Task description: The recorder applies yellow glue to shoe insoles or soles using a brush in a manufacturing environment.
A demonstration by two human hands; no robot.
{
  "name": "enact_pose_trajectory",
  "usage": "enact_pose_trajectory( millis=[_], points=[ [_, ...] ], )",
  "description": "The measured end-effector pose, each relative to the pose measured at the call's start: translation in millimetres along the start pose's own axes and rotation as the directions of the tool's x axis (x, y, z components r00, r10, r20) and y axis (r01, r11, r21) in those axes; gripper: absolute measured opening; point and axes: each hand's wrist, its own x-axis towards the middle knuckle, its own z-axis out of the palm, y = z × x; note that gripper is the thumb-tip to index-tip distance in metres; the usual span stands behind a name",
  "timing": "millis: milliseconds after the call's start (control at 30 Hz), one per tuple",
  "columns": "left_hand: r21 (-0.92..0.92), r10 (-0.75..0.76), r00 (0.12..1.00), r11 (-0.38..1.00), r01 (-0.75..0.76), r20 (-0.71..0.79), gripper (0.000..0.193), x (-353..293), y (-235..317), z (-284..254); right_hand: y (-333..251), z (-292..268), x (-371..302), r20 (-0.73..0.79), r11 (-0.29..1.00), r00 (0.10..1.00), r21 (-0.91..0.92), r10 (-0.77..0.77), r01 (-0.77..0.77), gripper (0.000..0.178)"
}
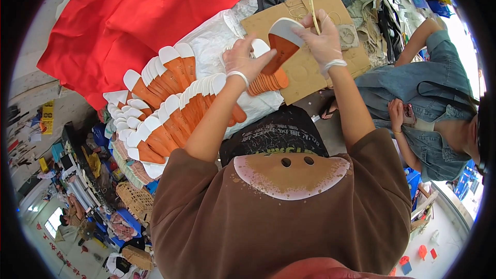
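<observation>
My gloved right hand (pixel 323 41) grips an orange-brown insole (pixel 283 46) with a white end, raised and tilted above the cardboard. The same hand holds a thin cream-coloured stick (pixel 310 2) upright between its fingers; whether it has bristles I cannot tell. My left hand (pixel 245 62), also gloved, has thumb and fingers spread over a stack of insoles (pixel 267 82). Its thumb tip reaches the lower left edge of the raised insole; whether they touch is unclear. Rows of overlapping insoles (pixel 178 113) fan out to the left on white sheeting.
Red sheet material (pixel 155 15) covers the far left of the work surface. A worn cardboard sheet (pixel 305 75) lies beneath my right hand, with a pale block (pixel 348 36) on it. Scraps (pixel 369 15) are heaped at the far right. Another person in denim (pixel 413 93) is at the right.
</observation>
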Motion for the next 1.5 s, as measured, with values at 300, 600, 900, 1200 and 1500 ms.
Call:
enact_pose_trajectory(
  millis=[300, 600, 900, 1200, 1500],
  points=[
    [-0.665, 0.093, 0.848, 0.667, 0.335, 0.521, 0.033, -7.8, -16.1, 19.0, 4.9, -20.1, 7.9, 0.072, 0.961, 0.997, -0.276, -0.008, 0.027, 0.027],
    [-0.701, 0.099, 0.803, 0.557, 0.444, 0.587, 0.024, -19.4, -28.6, 19.2, 16.9, -25.9, -21.8, 0.489, 0.506, 0.854, -0.699, -0.176, 0.505, 0.025],
    [-0.716, 0.094, 0.779, 0.474, 0.513, 0.62, 0.023, -31.0, -34.6, 4.6, 35.9, -38.5, -31.6, 0.438, 0.516, 0.876, -0.712, -0.204, 0.476, 0.024],
    [-0.686, 0.132, 0.701, 0.396, 0.611, 0.701, 0.023, -35.0, -46.4, -14.7, 23.5, -46.7, -57.7, 0.593, 0.589, 0.787, -0.58, -0.169, 0.563, 0.02],
    [-0.666, 0.111, 0.692, 0.415, 0.62, 0.714, 0.026, -34.4, -57.0, -9.8, 11.9, -41.9, -58.8, 0.516, 0.586, 0.807, -0.572, -0.287, 0.574, 0.02]
  ],
)
